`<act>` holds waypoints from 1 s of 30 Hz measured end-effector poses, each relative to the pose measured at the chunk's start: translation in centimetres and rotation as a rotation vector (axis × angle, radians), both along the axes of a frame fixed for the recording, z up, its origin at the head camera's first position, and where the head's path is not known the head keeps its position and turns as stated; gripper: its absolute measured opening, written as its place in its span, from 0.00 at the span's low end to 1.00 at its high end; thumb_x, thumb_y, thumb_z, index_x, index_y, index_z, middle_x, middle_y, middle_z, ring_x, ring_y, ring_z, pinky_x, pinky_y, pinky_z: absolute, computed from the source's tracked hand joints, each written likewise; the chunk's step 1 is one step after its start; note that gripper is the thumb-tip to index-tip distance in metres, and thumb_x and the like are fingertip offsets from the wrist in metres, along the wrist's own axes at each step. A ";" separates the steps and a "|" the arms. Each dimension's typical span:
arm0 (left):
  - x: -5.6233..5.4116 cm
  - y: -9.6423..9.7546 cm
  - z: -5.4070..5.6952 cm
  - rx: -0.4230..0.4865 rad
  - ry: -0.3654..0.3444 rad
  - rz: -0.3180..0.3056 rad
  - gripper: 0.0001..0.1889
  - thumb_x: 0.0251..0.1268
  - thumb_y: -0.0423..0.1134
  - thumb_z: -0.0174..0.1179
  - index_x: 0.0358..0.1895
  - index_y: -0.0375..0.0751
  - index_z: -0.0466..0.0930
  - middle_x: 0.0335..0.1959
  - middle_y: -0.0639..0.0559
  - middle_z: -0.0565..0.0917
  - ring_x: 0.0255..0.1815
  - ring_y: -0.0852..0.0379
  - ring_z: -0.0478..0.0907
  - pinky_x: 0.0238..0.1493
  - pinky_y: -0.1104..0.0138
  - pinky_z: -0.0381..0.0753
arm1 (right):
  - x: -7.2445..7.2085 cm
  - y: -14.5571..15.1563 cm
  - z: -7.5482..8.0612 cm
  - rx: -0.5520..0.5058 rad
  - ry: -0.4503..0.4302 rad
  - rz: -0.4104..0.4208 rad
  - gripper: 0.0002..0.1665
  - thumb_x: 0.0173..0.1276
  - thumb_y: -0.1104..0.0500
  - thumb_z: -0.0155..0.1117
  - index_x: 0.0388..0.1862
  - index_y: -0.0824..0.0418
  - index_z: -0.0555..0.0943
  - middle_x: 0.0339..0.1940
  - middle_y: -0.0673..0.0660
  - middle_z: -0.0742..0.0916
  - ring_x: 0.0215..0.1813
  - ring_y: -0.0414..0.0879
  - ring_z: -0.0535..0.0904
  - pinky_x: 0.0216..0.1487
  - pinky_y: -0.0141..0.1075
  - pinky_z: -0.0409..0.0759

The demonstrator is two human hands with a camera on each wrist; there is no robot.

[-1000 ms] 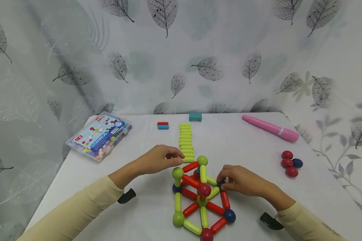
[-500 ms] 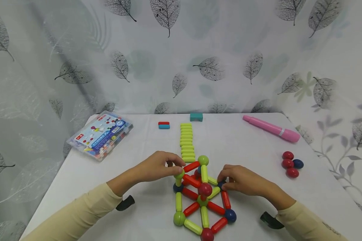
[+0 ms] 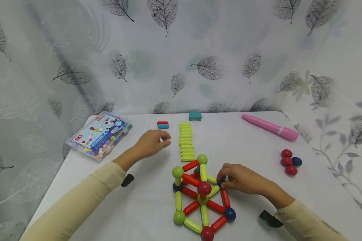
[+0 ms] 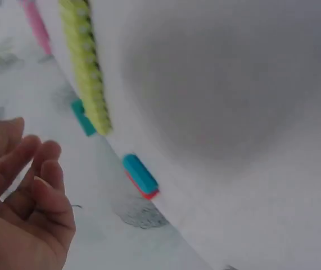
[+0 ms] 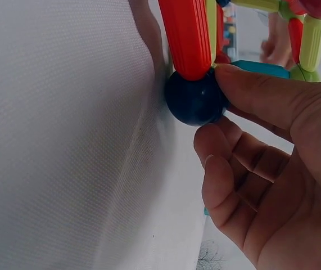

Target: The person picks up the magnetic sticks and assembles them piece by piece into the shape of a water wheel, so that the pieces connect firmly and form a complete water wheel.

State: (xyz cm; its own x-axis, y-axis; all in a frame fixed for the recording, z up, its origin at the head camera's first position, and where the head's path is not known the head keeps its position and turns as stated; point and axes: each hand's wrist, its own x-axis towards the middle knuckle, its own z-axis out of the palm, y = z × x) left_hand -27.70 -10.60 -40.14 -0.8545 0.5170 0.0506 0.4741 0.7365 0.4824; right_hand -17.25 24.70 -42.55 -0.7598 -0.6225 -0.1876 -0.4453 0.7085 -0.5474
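A framework of red and yellow-green rods (image 3: 204,216) joined by coloured balls stands at the front middle of the table. My right hand (image 3: 244,179) pinches a dark blue ball (image 5: 197,100) at its right corner between thumb and fingers; a red rod (image 5: 187,39) meets that ball. My left hand (image 3: 149,144) hovers left of the row of yellow-green rods (image 3: 186,142), its fingers loosely bent and holding nothing. In the left wrist view the left hand's fingers (image 4: 50,174) are apart from everything. At the framework's upper left is a green ball (image 3: 178,172), which no hand touches.
A clear case with a printed cover (image 3: 99,135) lies at the back left. Behind are a red and a blue rod (image 3: 163,126) and a teal block (image 3: 195,116). A pink pen-shaped object (image 3: 269,127) and several loose balls (image 3: 286,161) lie on the right.
My left hand touched the upper-left green ball half a second ago; it has since let go and moved up and left. The right hand keeps its grip on the blue ball.
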 end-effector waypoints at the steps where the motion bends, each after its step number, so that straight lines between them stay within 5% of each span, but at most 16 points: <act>1: -1.4 -0.1 -0.3 -0.063 0.053 0.044 0.14 0.72 0.41 0.63 0.55 0.42 0.86 0.45 0.50 0.87 0.45 0.51 0.81 0.48 0.58 0.83 | -0.1 0.0 0.0 0.000 0.000 -0.001 0.10 0.68 0.54 0.72 0.48 0.48 0.87 0.43 0.41 0.83 0.40 0.35 0.77 0.44 0.30 0.82; 4: -5.1 -0.2 -1.3 -0.256 0.174 0.120 0.14 0.73 0.36 0.60 0.58 0.40 0.84 0.51 0.44 0.86 0.51 0.46 0.80 0.48 0.54 0.85 | -0.2 0.0 0.0 -0.011 -0.002 0.003 0.10 0.68 0.54 0.72 0.48 0.48 0.87 0.44 0.42 0.84 0.41 0.35 0.77 0.44 0.30 0.82; 7: -7.5 0.1 -2.1 -0.393 0.213 0.133 0.15 0.75 0.33 0.57 0.60 0.39 0.82 0.55 0.42 0.84 0.53 0.43 0.78 0.47 0.51 0.85 | -0.1 0.0 0.0 -0.017 -0.015 0.001 0.10 0.68 0.54 0.72 0.48 0.49 0.87 0.44 0.42 0.84 0.40 0.35 0.77 0.43 0.30 0.82; 11: -9.0 0.7 -2.6 -0.474 0.213 0.128 0.15 0.76 0.33 0.56 0.60 0.40 0.83 0.55 0.43 0.85 0.52 0.43 0.78 0.47 0.50 0.85 | 0.0 0.0 -0.1 -0.008 -0.026 -0.007 0.10 0.68 0.54 0.72 0.48 0.48 0.87 0.43 0.41 0.83 0.39 0.35 0.77 0.43 0.30 0.81; 15: -9.2 1.5 -2.8 -0.465 0.241 0.117 0.14 0.77 0.36 0.57 0.60 0.41 0.83 0.54 0.43 0.84 0.52 0.43 0.78 0.46 0.49 0.85 | 0.0 0.3 0.0 -0.002 -0.010 -0.005 0.11 0.68 0.53 0.73 0.48 0.48 0.87 0.42 0.40 0.83 0.39 0.34 0.77 0.42 0.30 0.81; 19: -7.2 1.1 -2.5 -0.397 0.191 0.105 0.14 0.76 0.41 0.59 0.58 0.42 0.84 0.50 0.45 0.86 0.49 0.46 0.81 0.45 0.51 0.85 | -0.1 0.0 0.0 -0.003 -0.020 0.002 0.11 0.68 0.53 0.72 0.48 0.48 0.87 0.42 0.40 0.83 0.39 0.34 0.77 0.43 0.30 0.81; 26: 0.8 -0.4 -1.1 -0.112 -0.036 -0.016 0.08 0.72 0.41 0.60 0.47 0.45 0.86 0.33 0.56 0.84 0.33 0.57 0.77 0.35 0.66 0.80 | 0.0 -0.2 0.6 0.007 -0.008 0.003 0.10 0.68 0.54 0.72 0.48 0.49 0.87 0.43 0.41 0.83 0.39 0.34 0.76 0.43 0.30 0.81; 30: 4.0 -1.5 -1.4 -0.103 -0.198 -0.156 0.04 0.68 0.36 0.61 0.39 0.47 0.86 0.29 0.60 0.82 0.31 0.61 0.75 0.36 0.67 0.78 | -0.1 -0.2 0.7 0.000 -0.019 -0.001 0.10 0.68 0.54 0.72 0.48 0.48 0.87 0.43 0.42 0.83 0.39 0.35 0.76 0.43 0.30 0.81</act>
State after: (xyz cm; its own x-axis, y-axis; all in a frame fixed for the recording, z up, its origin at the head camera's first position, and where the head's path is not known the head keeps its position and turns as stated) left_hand -23.67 -12.05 -41.52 -0.7520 0.6372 -0.1689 0.4899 0.7116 0.5036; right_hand -17.33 24.51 -41.88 -0.7569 -0.6213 -0.2025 -0.4336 0.7094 -0.5556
